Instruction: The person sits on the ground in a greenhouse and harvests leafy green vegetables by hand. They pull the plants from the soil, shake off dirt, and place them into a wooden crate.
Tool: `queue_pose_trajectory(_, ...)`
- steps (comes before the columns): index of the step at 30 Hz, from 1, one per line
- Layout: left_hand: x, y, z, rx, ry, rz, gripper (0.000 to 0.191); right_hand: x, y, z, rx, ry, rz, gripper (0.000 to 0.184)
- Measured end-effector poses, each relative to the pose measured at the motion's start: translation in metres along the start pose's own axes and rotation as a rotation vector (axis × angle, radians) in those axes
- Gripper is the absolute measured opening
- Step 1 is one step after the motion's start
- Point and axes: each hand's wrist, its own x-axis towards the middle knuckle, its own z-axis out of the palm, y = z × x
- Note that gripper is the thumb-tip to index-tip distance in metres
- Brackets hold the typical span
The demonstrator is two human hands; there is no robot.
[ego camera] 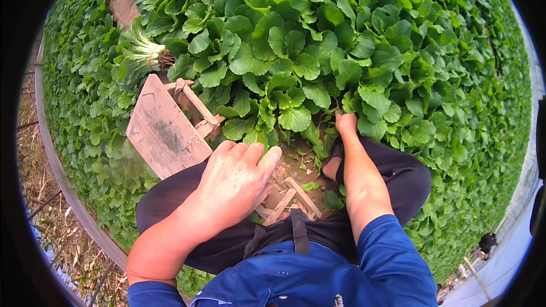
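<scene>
My left hand (pixel 239 179) is raised over my left leg and the soil, back upward and fingers bent. Nothing shows in it, though its palm is hidden. Lower down, my right hand (pixel 346 122) reaches in beside my right foot, closed around stems at the base of a leafy green plant (pixel 338 104). Leaves cover part of its fingers. Broad leaves of the dense leafy greens (pixel 294 62) stand just ahead of both hands. Torn leaves (pixel 310 186) lie on the bare soil (pixel 294 164) between my legs.
A wooden board on a wooden frame (pixel 164 132) leans at the left. Beyond it lies a tied bundle of greens (pixel 149 54) with soil-covered roots. Wooden slats (pixel 286 204) show between my thighs. Plastic sheeting (pixel 509 260) borders the right; a person (pixel 486 243) is far off there.
</scene>
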Motion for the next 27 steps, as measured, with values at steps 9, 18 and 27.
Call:
queue_pose_trajectory(9, -0.025, 0.002, 0.017, -0.078, 0.11, -0.108, 0.049, -0.023, -0.035, 0.032, -0.357, -0.316, 0.014, 0.043)
queue_pose_trajectory(18, -0.042, 0.012, 0.029, -0.023, 0.098, -0.14, 0.046, -0.028, -0.015, 0.047, -0.008, -0.029, -0.166, 0.024)
queue_pose_trajectory(27, -0.014, -0.01, 0.022, 0.07, 0.093, -0.069, 0.047, -0.061, -0.073, -0.107, 0.408, -0.296, -0.291, 0.015)
